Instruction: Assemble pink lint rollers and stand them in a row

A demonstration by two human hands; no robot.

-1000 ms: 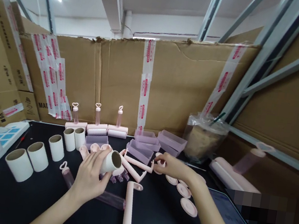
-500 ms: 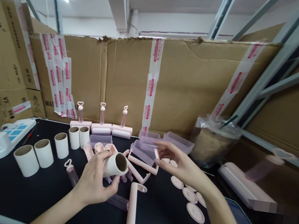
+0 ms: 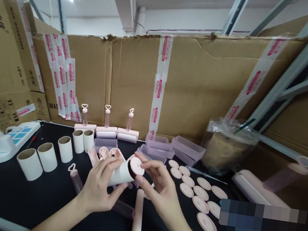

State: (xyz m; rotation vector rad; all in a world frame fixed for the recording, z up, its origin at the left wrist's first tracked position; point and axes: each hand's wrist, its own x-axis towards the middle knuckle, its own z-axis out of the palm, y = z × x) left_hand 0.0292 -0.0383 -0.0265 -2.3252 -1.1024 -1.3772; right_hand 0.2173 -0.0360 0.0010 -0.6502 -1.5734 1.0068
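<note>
My left hand (image 3: 100,184) is wrapped round a white lint roller refill (image 3: 120,174) with a cardboard core, its open end tilted to the right. Between the thumb and fingers of my right hand (image 3: 158,180) is a round pink end cap (image 3: 136,166), held at the mouth of that roll; a dark gap shows along one side of the cap. Under and behind the hands lie pink roller frames (image 3: 105,152), partly hidden. A long pink frame (image 3: 138,221) lies on the black table in front, by a clear purplish handle (image 3: 124,208).
Several white rolls (image 3: 45,156) stand at the left, near a power strip (image 3: 8,142). Assembled lint rollers (image 3: 106,132) and purple covers (image 3: 187,150) line the back. Pink end caps (image 3: 201,193) lie spread at the right, with a bagged cup (image 3: 221,148) behind them.
My right hand has come from the back right to the roll and now holds a pink end cap against its open end. My left hand keeps the roll, shifted slightly right.
</note>
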